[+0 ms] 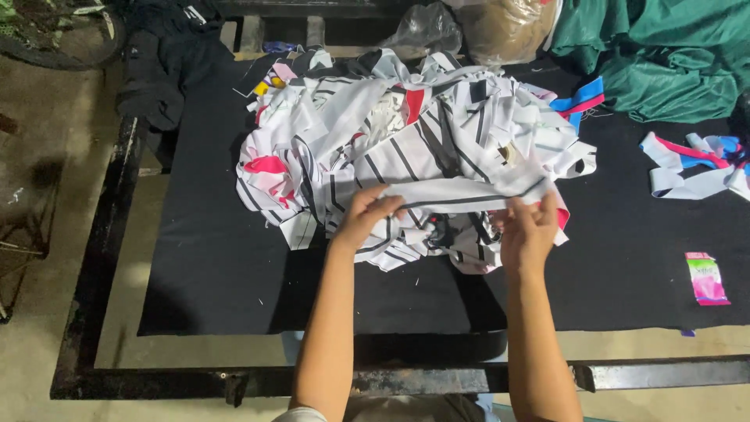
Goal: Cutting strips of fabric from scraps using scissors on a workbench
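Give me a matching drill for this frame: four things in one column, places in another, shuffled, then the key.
Things:
1. green cloth
2. pink packet
3. white strip with a black stripe
4. clear plastic bag

Places:
A. far edge of the table, behind the scrap pile
B. stretched between the left hand and the right hand
C. far right corner
D. near right side of the black mat, lying alone

Pairs: 1-C, 2-D, 3-B, 4-A
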